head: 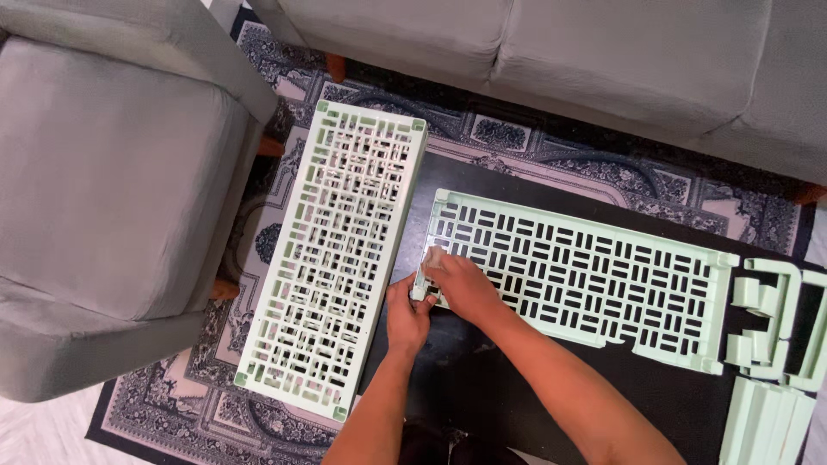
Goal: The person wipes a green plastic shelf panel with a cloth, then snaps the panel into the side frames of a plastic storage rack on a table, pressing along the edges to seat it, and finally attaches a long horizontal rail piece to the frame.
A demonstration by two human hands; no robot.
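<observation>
we saw the right hand (461, 282) lying on the near left corner of a pale green slotted panel (586, 275), its fingers curled over a small pale piece (433, 257) pressed to that corner. we could not tell what the piece was. the left hand (407, 317) sat just beside the same corner, at the panel's left edge, its fingers bent in and touching the rim; whether it gripped anything there, we could not tell.

left of the slotted panel, close but apart, lay a second pale green panel (332, 254) with a lattice of small openings, set lengthwise on the patterned rug (276, 198). the slotted panel itself rested on a dark surface (465, 370) over the rug. at its right end stood pale green frame parts (775, 319), and just below those a stack of narrow green slats (767, 422). behind the slotted panel ran a grey sofa (551, 52); far to its left, past the lattice panel, stood a grey armchair (112, 189).
</observation>
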